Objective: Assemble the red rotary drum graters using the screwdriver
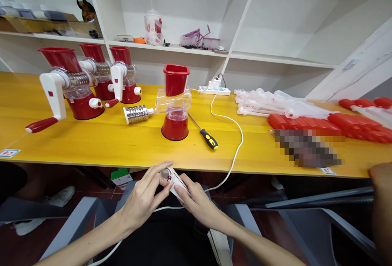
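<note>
My left hand [143,198] and my right hand [196,200] both grip a small white crank handle piece [174,179] below the front edge of the yellow table [107,143], over my lap. The left fingers pinch its round end; the right fingers wrap its lower part. On the table ahead stands a red and clear grater body [175,102] with no handle. A metal grating drum [136,114] lies to its left. A yellow-and-black screwdriver [204,133] lies to its right.
Three assembled red graters with white cranks [76,86] stand at the left. A white cable [232,135] runs from a power strip [214,90] down to my lap. Red parts [321,125] and clear parts [275,100] are piled at the right. Shelves stand behind. Another person's arm [381,200] shows at the far right.
</note>
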The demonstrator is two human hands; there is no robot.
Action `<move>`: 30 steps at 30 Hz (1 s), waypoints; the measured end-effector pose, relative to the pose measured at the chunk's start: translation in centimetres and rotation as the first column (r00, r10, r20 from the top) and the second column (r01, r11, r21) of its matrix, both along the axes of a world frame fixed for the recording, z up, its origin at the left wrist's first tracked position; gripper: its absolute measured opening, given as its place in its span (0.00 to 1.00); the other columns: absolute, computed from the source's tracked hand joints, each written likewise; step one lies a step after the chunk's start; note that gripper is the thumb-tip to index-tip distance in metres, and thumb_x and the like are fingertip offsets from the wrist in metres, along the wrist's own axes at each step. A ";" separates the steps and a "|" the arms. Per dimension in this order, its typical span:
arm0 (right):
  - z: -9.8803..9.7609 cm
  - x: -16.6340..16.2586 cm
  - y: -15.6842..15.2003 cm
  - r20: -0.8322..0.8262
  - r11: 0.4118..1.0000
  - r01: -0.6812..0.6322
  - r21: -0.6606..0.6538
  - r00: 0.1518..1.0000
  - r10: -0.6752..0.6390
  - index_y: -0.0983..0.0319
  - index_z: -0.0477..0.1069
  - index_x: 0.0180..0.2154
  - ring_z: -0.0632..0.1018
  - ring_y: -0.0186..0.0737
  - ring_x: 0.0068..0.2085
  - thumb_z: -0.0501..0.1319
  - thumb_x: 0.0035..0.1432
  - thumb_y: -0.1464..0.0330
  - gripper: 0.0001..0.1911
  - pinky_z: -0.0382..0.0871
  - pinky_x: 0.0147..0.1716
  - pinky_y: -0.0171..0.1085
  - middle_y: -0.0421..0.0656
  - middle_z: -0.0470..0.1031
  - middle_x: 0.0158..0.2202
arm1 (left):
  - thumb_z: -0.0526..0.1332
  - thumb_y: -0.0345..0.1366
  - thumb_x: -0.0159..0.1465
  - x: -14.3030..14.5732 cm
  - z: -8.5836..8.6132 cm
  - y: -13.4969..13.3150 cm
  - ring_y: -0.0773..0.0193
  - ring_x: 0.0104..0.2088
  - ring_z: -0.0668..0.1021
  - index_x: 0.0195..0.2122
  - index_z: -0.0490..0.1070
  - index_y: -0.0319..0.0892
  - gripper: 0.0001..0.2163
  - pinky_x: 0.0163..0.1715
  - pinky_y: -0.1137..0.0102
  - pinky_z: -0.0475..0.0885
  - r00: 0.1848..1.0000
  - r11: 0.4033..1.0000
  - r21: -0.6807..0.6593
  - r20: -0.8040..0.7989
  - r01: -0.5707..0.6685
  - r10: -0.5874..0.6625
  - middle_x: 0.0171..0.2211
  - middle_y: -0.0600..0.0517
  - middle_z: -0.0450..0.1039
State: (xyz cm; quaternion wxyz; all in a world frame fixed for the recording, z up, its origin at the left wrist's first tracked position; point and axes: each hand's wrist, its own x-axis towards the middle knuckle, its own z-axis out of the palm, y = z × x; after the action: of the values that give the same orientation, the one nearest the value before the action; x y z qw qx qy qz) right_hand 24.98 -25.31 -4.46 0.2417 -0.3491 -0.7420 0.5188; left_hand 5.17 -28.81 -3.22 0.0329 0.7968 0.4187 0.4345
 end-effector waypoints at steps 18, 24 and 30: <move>0.1 0.2 0.1 0.069 1.000 0.000 0.024 0.998 -0.001 0.62 0.64 0.44 0.64 0.31 0.27 0.47 0.73 0.53 0.20 0.56 0.27 0.31 0.35 0.62 0.28 | 0.60 0.33 0.70 -0.6 0.3 0.8 0.61 0.52 0.76 0.46 0.65 0.45 0.06 0.50 0.66 0.74 0.999 0.994 -0.103 0.038 0.036 -0.032 0.51 0.46 0.72; 0.1 0.2 0.2 0.071 1.000 -0.007 0.022 0.997 0.005 0.62 0.64 0.43 0.64 0.32 0.30 0.47 0.73 0.53 0.19 0.57 0.29 0.31 0.37 0.63 0.31 | 0.64 0.40 0.67 -0.7 0.1 0.9 0.58 0.54 0.76 0.55 0.61 0.48 0.18 0.52 0.62 0.74 0.995 0.963 -0.269 0.097 0.000 0.027 0.55 0.46 0.71; 0.6 0.4 0.0 0.060 0.999 -0.027 0.038 0.998 0.025 0.61 0.64 0.43 0.65 0.34 0.33 0.46 0.73 0.53 0.19 0.60 0.33 0.32 0.39 0.65 0.35 | 0.62 0.41 0.68 -0.9 0.4 1.0 0.58 0.54 0.77 0.59 0.62 0.48 0.20 0.54 0.63 0.73 0.985 0.891 -0.442 0.173 0.104 -0.029 0.56 0.46 0.71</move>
State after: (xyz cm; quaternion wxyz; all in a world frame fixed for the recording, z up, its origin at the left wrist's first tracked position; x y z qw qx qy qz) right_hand 25.37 -25.29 -3.86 0.2195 -0.3501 -0.7631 0.4969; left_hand 4.27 -27.80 -2.85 0.2648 0.7434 0.4763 0.3877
